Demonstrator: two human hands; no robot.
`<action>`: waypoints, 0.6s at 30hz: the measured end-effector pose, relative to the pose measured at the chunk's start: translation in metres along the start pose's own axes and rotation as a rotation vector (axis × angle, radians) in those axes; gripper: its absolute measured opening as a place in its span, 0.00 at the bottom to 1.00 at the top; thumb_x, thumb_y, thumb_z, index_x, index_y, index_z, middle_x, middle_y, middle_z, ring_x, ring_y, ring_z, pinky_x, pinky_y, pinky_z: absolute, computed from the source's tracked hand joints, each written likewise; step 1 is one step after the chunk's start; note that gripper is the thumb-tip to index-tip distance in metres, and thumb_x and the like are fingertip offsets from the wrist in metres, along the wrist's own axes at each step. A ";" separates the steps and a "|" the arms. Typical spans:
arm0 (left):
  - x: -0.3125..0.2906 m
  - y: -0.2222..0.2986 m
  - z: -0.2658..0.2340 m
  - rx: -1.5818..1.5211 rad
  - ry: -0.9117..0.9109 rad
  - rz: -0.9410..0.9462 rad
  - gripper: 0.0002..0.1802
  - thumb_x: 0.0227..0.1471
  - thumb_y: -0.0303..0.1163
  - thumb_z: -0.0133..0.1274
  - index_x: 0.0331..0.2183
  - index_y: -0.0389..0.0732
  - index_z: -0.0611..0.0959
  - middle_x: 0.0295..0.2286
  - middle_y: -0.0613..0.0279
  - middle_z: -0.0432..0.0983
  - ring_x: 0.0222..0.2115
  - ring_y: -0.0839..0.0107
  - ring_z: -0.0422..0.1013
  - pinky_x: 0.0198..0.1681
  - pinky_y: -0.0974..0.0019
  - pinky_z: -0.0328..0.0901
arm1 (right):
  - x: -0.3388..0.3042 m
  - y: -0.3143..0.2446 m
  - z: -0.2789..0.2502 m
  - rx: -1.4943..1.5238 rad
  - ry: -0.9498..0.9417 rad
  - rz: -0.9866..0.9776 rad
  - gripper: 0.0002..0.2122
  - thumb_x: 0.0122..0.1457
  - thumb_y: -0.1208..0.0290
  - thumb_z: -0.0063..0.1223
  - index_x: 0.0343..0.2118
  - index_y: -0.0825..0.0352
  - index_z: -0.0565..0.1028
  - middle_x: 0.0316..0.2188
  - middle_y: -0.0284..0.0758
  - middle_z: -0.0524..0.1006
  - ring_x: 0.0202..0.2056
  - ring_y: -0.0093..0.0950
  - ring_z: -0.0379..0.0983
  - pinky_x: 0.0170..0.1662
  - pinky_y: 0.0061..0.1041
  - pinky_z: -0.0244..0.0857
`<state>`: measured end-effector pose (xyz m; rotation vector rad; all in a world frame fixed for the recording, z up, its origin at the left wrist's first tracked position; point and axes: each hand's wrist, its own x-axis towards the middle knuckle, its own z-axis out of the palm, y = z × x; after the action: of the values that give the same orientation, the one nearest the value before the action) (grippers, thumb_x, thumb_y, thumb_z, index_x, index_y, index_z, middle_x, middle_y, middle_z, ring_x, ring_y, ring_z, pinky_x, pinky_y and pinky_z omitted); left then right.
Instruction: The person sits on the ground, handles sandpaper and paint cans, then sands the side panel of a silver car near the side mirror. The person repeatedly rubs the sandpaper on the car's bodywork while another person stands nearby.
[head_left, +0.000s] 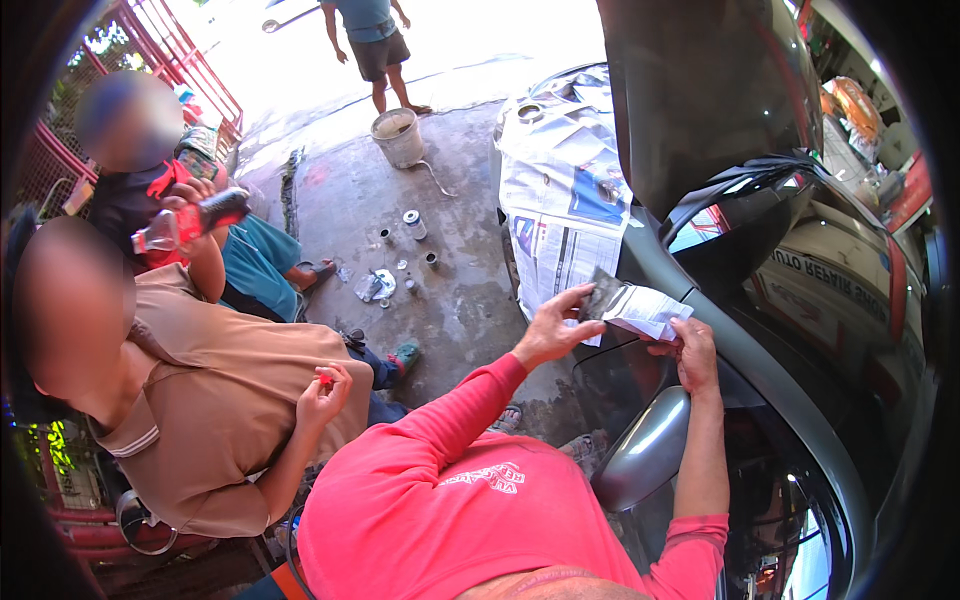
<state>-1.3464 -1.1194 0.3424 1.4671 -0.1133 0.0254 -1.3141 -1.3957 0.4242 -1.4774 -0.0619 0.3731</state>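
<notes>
My left hand (555,327) pinches a small dark grey, shiny piece (603,298) between thumb and fingers, over the car's front fender. A folded white paper (648,310) adjoins it, and my right hand (694,355) grips that paper's right end. Whether the dark piece and the paper are one sheet, I cannot tell. Both hands are close together above the grey side mirror (645,450). Newspaper sheets (565,190) cover the car's front just beyond my hands.
A seated person in a brown shirt (230,380) is at my left, near another person holding a dark bottle (222,208). Several small cans, one a labelled can (414,224), stand on the concrete floor. A bucket (398,138) is farther off near a standing person (372,45). The hood (715,90) is raised.
</notes>
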 end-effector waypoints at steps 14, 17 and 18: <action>-0.037 -0.007 -0.067 -0.136 0.120 -0.099 0.41 0.60 0.47 0.64 0.64 0.30 0.71 0.55 0.51 0.77 0.55 0.65 0.76 0.57 0.62 0.69 | 0.005 0.016 0.006 -0.216 -0.025 0.021 0.16 0.69 0.68 0.45 0.45 0.77 0.81 0.36 0.43 0.85 0.35 0.30 0.85 0.35 0.28 0.81; -0.031 -0.006 -0.068 -0.202 0.116 -0.076 0.40 0.60 0.43 0.65 0.64 0.29 0.71 0.55 0.53 0.77 0.54 0.67 0.74 0.57 0.64 0.69 | 0.006 0.017 0.007 -0.228 -0.005 0.023 0.16 0.69 0.68 0.47 0.44 0.78 0.81 0.35 0.42 0.85 0.34 0.30 0.85 0.35 0.27 0.80; -0.027 -0.004 -0.062 -0.233 0.098 -0.074 0.39 0.60 0.41 0.66 0.64 0.29 0.72 0.55 0.53 0.76 0.54 0.69 0.73 0.57 0.65 0.69 | 0.002 0.012 0.006 -0.229 0.023 0.024 0.16 0.69 0.68 0.47 0.44 0.78 0.81 0.35 0.42 0.85 0.34 0.30 0.84 0.35 0.27 0.80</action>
<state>-1.3694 -1.0564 0.3297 1.2340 0.0178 0.0233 -1.3163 -1.3892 0.4122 -1.7097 -0.0699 0.3779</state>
